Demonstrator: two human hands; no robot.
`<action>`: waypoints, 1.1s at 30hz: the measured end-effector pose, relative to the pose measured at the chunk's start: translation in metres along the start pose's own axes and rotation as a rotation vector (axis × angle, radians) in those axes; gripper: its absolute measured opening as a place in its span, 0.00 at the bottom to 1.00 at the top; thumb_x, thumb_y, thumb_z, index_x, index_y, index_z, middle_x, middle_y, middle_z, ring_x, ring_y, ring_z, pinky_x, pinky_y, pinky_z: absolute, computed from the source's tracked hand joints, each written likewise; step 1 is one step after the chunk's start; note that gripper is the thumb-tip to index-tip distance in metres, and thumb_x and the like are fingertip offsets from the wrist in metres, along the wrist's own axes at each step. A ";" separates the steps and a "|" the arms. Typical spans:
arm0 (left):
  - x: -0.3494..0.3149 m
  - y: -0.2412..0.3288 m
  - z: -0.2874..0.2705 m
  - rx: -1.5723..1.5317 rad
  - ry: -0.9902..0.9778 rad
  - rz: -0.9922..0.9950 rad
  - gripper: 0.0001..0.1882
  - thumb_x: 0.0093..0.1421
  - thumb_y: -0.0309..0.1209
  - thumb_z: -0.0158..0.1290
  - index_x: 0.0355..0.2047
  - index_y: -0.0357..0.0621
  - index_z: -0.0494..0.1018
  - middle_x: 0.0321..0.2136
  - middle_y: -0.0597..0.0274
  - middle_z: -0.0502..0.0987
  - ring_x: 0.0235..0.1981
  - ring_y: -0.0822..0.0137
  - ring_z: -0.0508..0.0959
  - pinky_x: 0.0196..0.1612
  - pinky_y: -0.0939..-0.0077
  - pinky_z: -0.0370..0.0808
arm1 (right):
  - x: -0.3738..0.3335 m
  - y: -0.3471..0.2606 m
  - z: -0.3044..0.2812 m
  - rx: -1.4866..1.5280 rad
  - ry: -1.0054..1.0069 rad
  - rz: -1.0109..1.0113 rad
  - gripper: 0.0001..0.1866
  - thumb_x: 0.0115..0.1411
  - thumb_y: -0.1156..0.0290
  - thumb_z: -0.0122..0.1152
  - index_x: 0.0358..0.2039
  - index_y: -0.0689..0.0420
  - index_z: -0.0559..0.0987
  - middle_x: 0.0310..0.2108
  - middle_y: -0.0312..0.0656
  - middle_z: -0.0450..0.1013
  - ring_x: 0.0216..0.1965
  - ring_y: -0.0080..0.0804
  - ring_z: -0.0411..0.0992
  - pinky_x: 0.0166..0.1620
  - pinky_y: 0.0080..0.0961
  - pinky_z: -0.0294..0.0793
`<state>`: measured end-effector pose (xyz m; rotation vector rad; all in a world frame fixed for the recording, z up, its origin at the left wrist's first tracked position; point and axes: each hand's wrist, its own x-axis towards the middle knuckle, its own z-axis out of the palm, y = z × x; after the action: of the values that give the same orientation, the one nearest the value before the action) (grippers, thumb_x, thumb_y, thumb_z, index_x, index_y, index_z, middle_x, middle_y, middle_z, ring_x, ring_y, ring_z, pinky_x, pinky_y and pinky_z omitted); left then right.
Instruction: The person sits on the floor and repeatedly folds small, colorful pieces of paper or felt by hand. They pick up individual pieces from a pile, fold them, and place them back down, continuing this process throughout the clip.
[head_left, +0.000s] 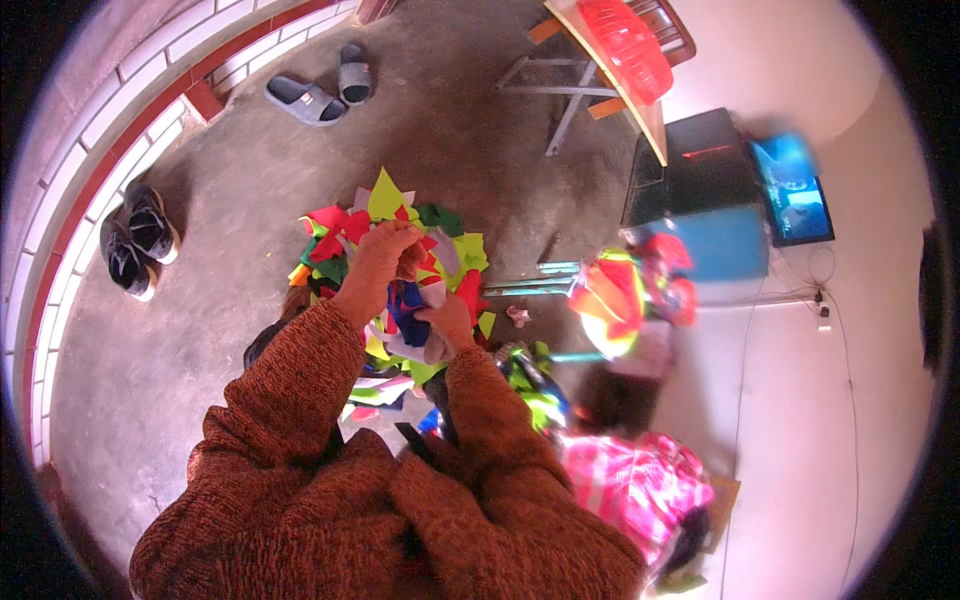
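Note:
Both my hands are close together over a heap of colourful fabric scraps on the floor. My left hand is raised, its thumb and fingers pinched; what lies between them is too small to make out. Lower and to the right, my right hand is closed at the edge of a blue fabric scrap, which hangs between the two hands. Red, lime, green, grey and orange scraps lie around and beneath them. My brown knitted sleeves hide part of the heap's near side.
Grey slippers and dark shoes stand on the concrete floor. At the far right are a folding table with a red basket, a dark cabinet and a lit screen. Pink checked cloth lies nearer right.

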<state>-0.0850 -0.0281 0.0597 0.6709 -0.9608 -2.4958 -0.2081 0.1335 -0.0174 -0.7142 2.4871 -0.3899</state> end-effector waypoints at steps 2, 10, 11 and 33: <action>0.005 -0.007 0.004 0.014 -0.034 -0.006 0.11 0.59 0.38 0.48 0.25 0.44 0.70 0.18 0.68 0.72 0.18 0.77 0.69 0.24 0.82 0.67 | -0.013 -0.004 -0.022 0.189 0.029 0.007 0.28 0.36 0.69 0.69 0.41 0.63 0.74 0.36 0.48 0.75 0.39 0.37 0.74 0.42 0.29 0.71; 0.013 -0.030 0.022 0.164 -0.029 0.010 0.10 0.58 0.36 0.48 0.26 0.42 0.70 0.19 0.67 0.72 0.17 0.77 0.69 0.22 0.82 0.68 | -0.023 0.019 -0.021 1.168 0.229 0.023 0.23 0.39 0.82 0.64 0.40 0.61 0.74 0.36 0.38 0.74 0.35 0.30 0.73 0.41 0.26 0.71; 0.016 -0.034 0.023 0.228 -0.040 0.015 0.10 0.58 0.36 0.48 0.26 0.42 0.70 0.20 0.67 0.72 0.17 0.77 0.69 0.21 0.82 0.67 | -0.017 0.034 -0.013 1.188 0.253 0.081 0.23 0.40 0.82 0.64 0.41 0.61 0.74 0.36 0.38 0.74 0.35 0.30 0.73 0.41 0.26 0.71; 0.030 -0.080 0.063 0.687 -0.276 0.243 0.46 0.46 0.40 0.64 0.58 0.34 0.52 0.49 0.51 0.66 0.50 0.63 0.67 0.55 0.72 0.62 | -0.009 0.038 -0.028 1.297 0.391 -0.264 0.28 0.49 0.66 0.64 0.46 0.69 0.69 0.45 0.45 0.70 0.44 0.31 0.69 0.45 0.27 0.69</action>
<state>-0.1581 0.0452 0.0356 0.3573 -1.9128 -2.0526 -0.2328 0.1733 -0.0055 -0.3801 1.8041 -2.0953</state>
